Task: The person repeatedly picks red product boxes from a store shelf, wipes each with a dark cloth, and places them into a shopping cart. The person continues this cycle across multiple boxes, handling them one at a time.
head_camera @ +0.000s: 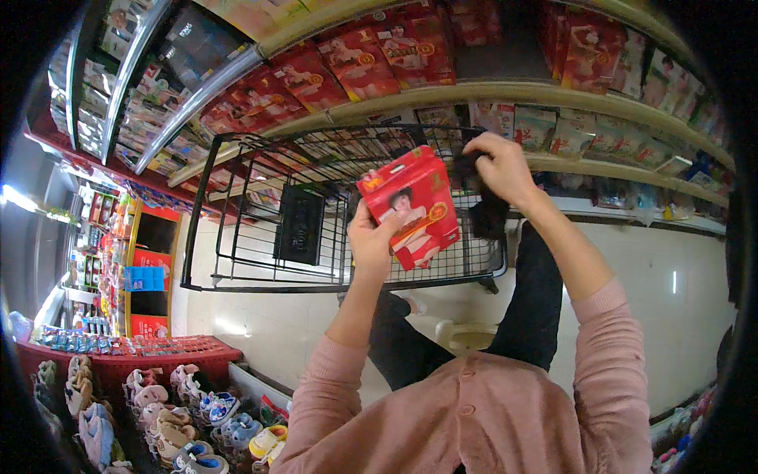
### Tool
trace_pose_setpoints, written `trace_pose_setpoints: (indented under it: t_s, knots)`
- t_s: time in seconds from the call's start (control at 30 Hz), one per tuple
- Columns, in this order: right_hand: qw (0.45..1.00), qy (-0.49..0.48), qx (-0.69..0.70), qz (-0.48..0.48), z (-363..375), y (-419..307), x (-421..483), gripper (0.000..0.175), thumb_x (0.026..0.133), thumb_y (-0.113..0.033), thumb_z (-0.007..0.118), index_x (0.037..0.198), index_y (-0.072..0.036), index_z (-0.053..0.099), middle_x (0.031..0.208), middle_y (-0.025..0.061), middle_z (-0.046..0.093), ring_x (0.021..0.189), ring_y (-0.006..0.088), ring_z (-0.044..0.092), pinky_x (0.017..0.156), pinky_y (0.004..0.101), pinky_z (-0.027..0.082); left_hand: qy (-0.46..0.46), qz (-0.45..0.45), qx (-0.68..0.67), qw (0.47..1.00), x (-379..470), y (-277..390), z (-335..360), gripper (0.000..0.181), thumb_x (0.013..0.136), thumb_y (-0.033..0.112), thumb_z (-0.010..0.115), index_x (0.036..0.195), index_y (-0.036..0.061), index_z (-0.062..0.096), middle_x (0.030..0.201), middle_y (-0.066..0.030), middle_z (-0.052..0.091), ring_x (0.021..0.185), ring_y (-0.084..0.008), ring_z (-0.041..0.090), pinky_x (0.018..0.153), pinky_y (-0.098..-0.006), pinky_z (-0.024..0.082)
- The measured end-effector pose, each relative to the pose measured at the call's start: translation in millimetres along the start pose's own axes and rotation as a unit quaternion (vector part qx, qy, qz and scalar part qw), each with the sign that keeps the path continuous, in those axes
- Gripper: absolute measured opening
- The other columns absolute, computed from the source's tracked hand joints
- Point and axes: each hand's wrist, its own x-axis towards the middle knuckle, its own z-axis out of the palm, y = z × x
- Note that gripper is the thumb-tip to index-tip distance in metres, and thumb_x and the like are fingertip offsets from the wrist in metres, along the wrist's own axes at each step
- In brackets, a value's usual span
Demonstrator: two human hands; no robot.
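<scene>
A flat red package [414,210] with a printed picture and writing is in my left hand [372,240], gripped by its left edge with the thumb across the front. It is tilted above a black wire shopping cart [237,278]. To the right, my right hand [500,169] has its fingers bent around the top of a dark, soft-looking item [490,210]. That item hangs down at the cart's right end; its exact kind is hard to make out. A black panel [299,225] is fixed inside the cart.
Shelves with red packages [361,65] and paler packets [571,133] rise beyond the cart. Plush slippers [172,426] are displayed at lower left beside a red basket-like rack [195,349]. A pale round object [465,336] stands between my legs on the tiled floor [639,308].
</scene>
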Motion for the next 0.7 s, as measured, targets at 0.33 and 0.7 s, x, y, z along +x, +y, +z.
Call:
trace_pose_setpoints:
  t_s: [0.33, 0.7]
  knots:
    - [0.977, -0.013, -0.155, -0.146, 62.8, -87.8, -56.7, 0.058, 0.077, -0.022, 0.057, 0.131, -0.006, 0.045, 0.131, 0.0201, 0.046, 0.11, 0.0382, 0.051, 0.103, 0.0487, 0.033, 0.064, -0.043, -0.256, 0.964, 16.7, -1.1, 31.9, 0.04, 0.097, 0.034, 0.048, 0.129, 0.0099, 0.041, 0.118, -0.007, 0.055, 0.107, -0.0187, 0.054, 0.092, -0.0354, 0.046]
    - [0.97, 0.052, -0.188, -0.144, 68.7, -60.1, -37.0, 0.056, 0.079, -0.02, 0.057, 0.133, -0.008, 0.045, 0.133, 0.0181, 0.046, 0.11, 0.0351, 0.051, 0.104, 0.0464, 0.033, 0.097, 0.032, -0.317, 0.943, 9.0, -1.5, 43.8, 0.049, 0.097, 0.036, 0.046, 0.136, 0.0084, 0.033, 0.131, -0.0108, 0.048, 0.117, -0.026, 0.05, 0.099, -0.0441, 0.042]
